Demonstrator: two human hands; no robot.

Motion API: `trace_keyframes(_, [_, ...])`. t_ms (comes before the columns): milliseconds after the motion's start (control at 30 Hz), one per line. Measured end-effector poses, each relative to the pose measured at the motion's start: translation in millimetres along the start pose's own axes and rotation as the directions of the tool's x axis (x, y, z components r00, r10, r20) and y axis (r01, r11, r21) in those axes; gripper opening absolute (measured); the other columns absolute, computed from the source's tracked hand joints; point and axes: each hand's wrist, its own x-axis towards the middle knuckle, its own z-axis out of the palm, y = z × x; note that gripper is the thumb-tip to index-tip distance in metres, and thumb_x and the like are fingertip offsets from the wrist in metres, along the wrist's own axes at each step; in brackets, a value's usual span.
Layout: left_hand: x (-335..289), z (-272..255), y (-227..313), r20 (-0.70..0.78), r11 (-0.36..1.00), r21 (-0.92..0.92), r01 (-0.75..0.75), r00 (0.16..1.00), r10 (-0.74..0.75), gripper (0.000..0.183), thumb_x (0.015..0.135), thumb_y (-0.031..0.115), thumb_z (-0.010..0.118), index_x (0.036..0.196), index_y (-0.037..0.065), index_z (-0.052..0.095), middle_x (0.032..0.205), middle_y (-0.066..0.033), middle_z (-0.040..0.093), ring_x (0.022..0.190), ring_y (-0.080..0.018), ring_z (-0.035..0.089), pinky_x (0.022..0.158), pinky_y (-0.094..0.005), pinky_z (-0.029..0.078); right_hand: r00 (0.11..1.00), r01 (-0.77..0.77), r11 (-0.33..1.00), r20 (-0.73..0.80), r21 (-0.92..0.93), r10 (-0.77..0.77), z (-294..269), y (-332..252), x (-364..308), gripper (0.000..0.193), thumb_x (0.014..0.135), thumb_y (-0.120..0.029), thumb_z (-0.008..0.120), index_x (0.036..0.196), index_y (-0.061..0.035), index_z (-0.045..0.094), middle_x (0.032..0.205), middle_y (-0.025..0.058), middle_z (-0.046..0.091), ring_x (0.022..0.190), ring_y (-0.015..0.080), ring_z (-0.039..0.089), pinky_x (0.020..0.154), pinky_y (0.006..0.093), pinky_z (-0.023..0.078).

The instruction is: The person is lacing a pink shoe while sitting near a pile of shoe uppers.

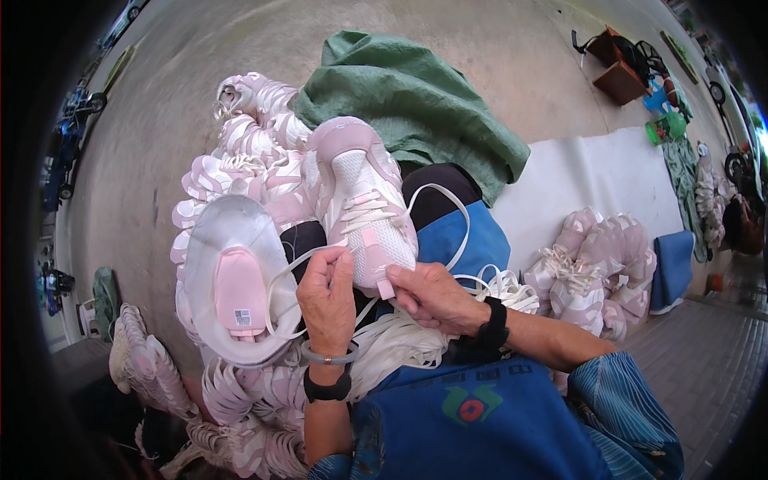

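Observation:
A pink and white shoe upper (364, 200) lies across my lap, its toe pointing away from me. White lace runs through its lower eyelets, and a loose end of shoelace (456, 210) loops out to the right. My left hand (326, 292) is closed in a pinch on the other lace end, at the upper's left edge. With thumb and curled fingers, my right hand (432, 296) grips the pink tongue tab (386, 288). Left of them stands a whitish translucent container (210, 232) holding a pink padded piece (238, 280) with a small printed label.
A bundle of white laces (408, 344) rests on my blue apron (512, 416). Stacked shoe uppers (256, 136) extend beyond the container, with another pile (592, 264) at right on a white sheet (584, 176). Green cloth (400, 96) lies ahead. Farther off is a brown box (620, 76).

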Motion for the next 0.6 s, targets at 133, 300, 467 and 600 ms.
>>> trace_keyframes(133, [-10,-4,10,0.087,0.978,0.163,0.132,0.985,-0.147,0.021,0.094,0.018,0.054,0.091,-0.002,0.058,0.07,0.0015,0.054,0.065,-0.0043,0.046,0.058,-0.0195,0.037,0.998,-0.017,1.0,0.063,-0.023,0.018,1,-7,13,0.036,0.094,-0.038,0.053,0.077,-0.0065,0.054,0.058,-0.0024,0.045,0.041,0.0053,0.034,0.035,0.0219,0.023])
trace_keyframes(300, [-20,-7,4,0.313,0.939,0.271,0.213,0.903,-0.296,0.032,0.095,0.027,0.052,0.097,-0.004,0.058,0.075,-0.0077,0.066,0.06,-0.0107,0.055,0.058,-0.0263,0.045,0.998,-0.024,0.998,0.062,-0.053,0.027,-9,-4,17,0.038,0.09,-0.037,0.058,0.067,-0.0074,0.05,0.056,-0.002,0.045,0.042,0.0055,0.037,0.035,0.0226,0.025])
trace_keyframes(467, [-18,1,2,0.337,0.826,-0.151,0.543,0.814,-0.473,0.028,0.096,0.029,0.05,0.099,0.003,0.059,0.066,0.0001,0.057,0.048,-0.0016,0.04,0.041,-0.0203,0.03,0.996,-0.002,0.999,0.084,-0.051,0.006,-9,-8,17,0.033,0.094,-0.035,0.056,0.076,-0.0081,0.053,0.056,-0.0038,0.042,0.043,0.0046,0.035,0.037,0.0206,0.026])
trace_keyframes(600, [-16,9,-5,0.452,0.389,-0.631,0.671,0.726,-0.519,0.021,0.096,0.028,0.052,0.098,0.008,0.057,0.071,0.0023,0.054,0.042,-0.0022,0.031,0.036,-0.0185,0.024,0.992,0.078,0.987,0.113,-0.141,-0.062,-8,-25,-2,0.032,0.094,-0.028,0.047,0.075,-0.0034,0.054,0.056,0.0,0.048,0.044,0.0084,0.043,0.038,0.0241,0.032])
